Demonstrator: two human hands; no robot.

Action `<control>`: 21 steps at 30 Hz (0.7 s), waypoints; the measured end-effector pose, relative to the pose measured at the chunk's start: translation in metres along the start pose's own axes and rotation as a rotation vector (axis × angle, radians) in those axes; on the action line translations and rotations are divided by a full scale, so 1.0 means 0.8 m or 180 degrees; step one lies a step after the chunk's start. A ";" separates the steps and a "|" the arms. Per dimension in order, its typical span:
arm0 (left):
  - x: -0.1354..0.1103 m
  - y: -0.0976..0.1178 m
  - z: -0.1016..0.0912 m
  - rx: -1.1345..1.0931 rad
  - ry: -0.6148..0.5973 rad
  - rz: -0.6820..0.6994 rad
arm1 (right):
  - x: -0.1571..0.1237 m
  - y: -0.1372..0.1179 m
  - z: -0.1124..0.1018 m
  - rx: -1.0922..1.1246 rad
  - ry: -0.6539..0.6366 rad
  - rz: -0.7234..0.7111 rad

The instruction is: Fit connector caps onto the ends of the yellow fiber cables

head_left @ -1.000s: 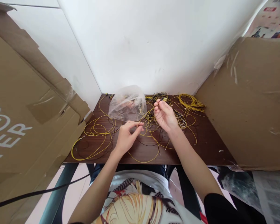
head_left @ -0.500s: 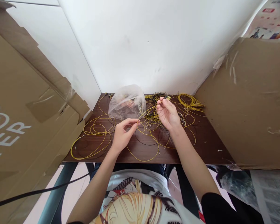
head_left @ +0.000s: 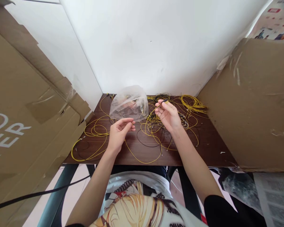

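Two hands handle thin strands above the brown desk (head_left: pixel 209 145): L hand (head_left: pixel 120 134) nearer, R hand (head_left: pixel 169 116) farther off & to the right. Best way to do it, prob.: draw strands apart slowly, w/ light, even tension btwn hands; hold each close to its end; lift clear of the wire tangle (head_left: pixel 152 118) w/o yanking, as loops there could snag & tighten into knots. Free ends are best laid off to one side, away from crossings.

Grip, L: thumb & index pressed together, no real gap, apparently pinching a dark wire (head_left: pixel 141 119) that runs right toward the tangle; exact contact is too small to tell. Grip, R: thumb & index tips closed on a dark end piece (head_left: pixel 165 101), other fingers loosely curled; a yellow strand (head_left: pixel 156 106) trails from there, near & left.

Held pieces are up off the desk, mid-scene. Tangle lies under & left of R hand. Clear plastic bag (head_left: pixel 126 108) sits far side, just beyond L hand; yellow coil (head_left: pixel 197 108) far right, apart from both; loose yellow loops (head_left: pixel 80 160) near left.
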State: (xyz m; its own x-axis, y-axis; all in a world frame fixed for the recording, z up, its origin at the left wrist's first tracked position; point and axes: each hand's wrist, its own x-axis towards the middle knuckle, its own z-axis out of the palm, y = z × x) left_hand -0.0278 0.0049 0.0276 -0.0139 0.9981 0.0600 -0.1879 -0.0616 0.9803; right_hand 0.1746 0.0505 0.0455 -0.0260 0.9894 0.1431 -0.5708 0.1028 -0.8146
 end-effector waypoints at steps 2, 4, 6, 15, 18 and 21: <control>0.000 -0.001 -0.004 0.0173 0.0126 0.0124 | -0.001 0.001 0.001 -0.0076 -0.0025 -0.0033; 0.001 -0.001 -0.008 0.0468 0.0247 0.0268 | -0.001 0.003 0.002 -0.0177 -0.0016 -0.0054; 0.001 -0.001 -0.012 0.0809 0.0320 0.0413 | -0.001 0.004 0.002 -0.0250 -0.0006 -0.0059; -0.002 -0.006 -0.017 0.1459 0.0240 0.0767 | 0.000 0.007 0.001 -0.0319 -0.0036 -0.0079; -0.002 -0.010 -0.019 0.1498 0.0174 0.0756 | 0.000 0.007 0.001 -0.0405 0.0005 -0.0073; -0.001 -0.012 -0.022 0.1610 0.0083 0.0770 | 0.000 0.007 0.001 -0.0442 0.0034 -0.0076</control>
State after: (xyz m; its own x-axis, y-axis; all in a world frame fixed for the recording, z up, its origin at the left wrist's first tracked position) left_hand -0.0436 0.0045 0.0149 -0.0236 0.9549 0.2961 0.3180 -0.2736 0.9078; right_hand 0.1706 0.0509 0.0415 -0.0046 0.9874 0.1581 -0.4521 0.1390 -0.8811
